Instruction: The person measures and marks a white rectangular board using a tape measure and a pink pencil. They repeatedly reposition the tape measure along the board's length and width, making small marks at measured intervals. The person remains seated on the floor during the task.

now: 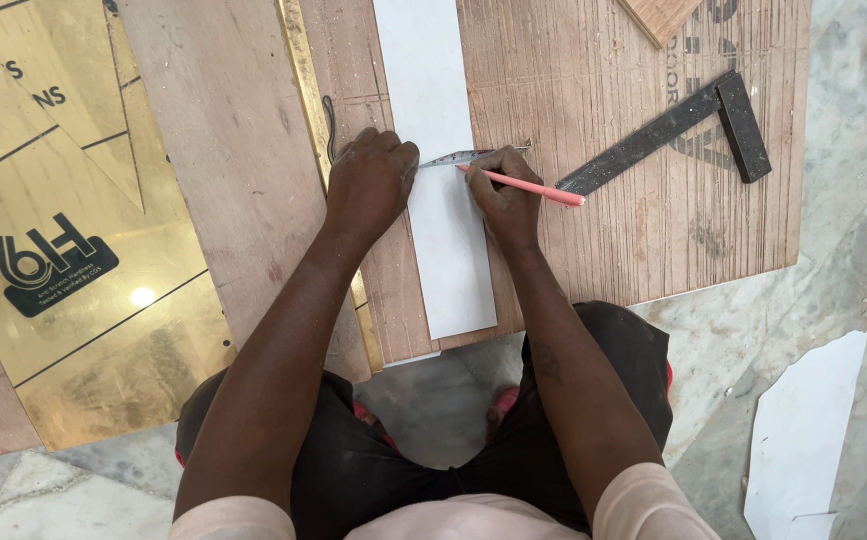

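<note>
Left hand: our left hand [372, 180] presses the tape measure [459, 158] flat, fingers curled on its end.
Right hand: our right hand [506, 195] pinches one pink pencil [529, 186], tip on the white strip [441, 200].
Progress: the strip looks unmarked and uncut on the plywood board [594, 110].
Count: one strip, one tape, one pencil, one try square [679, 130].

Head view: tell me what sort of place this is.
Probably a carpentry or interior fit-out work site, on the floor. A plywood board lies on stone flooring, a try square rests on it, and the right hand holds a pencil to a white strip.
</note>
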